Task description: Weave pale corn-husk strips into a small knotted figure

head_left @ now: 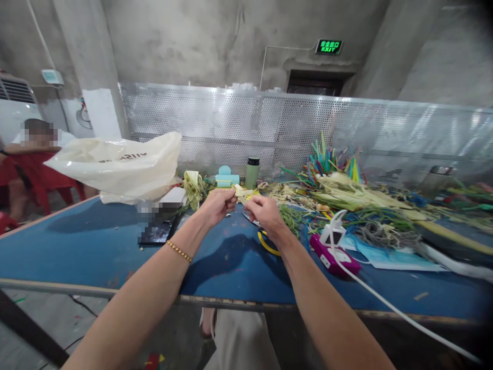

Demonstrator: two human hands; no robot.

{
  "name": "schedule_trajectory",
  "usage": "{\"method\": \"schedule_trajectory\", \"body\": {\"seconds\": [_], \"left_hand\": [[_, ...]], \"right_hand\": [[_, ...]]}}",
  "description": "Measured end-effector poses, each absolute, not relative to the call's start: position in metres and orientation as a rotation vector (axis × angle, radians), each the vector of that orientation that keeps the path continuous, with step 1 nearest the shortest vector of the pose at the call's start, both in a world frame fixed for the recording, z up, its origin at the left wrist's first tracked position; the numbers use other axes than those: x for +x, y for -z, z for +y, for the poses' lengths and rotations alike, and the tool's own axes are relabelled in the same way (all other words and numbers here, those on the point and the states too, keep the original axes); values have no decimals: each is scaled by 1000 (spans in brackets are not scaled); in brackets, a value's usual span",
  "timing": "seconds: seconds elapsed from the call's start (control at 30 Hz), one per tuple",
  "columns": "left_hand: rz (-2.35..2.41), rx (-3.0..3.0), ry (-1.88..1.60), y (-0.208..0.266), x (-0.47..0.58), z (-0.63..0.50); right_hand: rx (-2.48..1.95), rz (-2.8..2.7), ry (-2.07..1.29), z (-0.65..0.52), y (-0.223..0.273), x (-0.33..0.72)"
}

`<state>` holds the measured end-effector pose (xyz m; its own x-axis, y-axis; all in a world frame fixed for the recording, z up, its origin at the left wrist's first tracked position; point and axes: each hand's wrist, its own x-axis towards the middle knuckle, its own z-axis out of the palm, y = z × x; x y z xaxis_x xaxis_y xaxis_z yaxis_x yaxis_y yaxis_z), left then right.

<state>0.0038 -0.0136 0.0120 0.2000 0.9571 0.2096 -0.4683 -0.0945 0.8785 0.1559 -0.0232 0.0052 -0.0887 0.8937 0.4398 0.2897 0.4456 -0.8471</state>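
My left hand (222, 203) and my right hand (265, 211) are raised close together over the blue table (231, 272). Between their pinched fingertips is a small pale yellow strip of corn husk (242, 193), and both hands are closed on it. The fingers cover its ends. Beneath my right wrist lies a pair of scissors with a yellow handle (267, 247), its blades partly hidden by the hand. A bunch of corn husk (194, 188) stands just beyond my left hand. Green cord (289, 220) lies to the right of my right hand.
At left are a white plastic bag (127, 167) and a dark phone or tablet (157, 230). A green bottle (252, 173) stands behind the hands. On the right lie large husks (346, 192), a purple power strip (334, 257) with a white cable, and a blue face mask (400, 256).
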Motion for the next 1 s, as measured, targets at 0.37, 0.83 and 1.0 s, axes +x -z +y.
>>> {"method": "schedule_trajectory", "body": {"seconds": [0.37, 0.83, 1.0], "left_hand": [[602, 1318, -1304, -8, 12, -17], [511, 1411, -1271, -7, 7, -15], [544, 1471, -1273, -9, 8, -18]], "right_hand": [[-778, -1278, -1001, -19, -4, 160], [-717, -1245, -980, -20, -8, 158], [-757, -1342, -958, -24, -10, 159]]}}
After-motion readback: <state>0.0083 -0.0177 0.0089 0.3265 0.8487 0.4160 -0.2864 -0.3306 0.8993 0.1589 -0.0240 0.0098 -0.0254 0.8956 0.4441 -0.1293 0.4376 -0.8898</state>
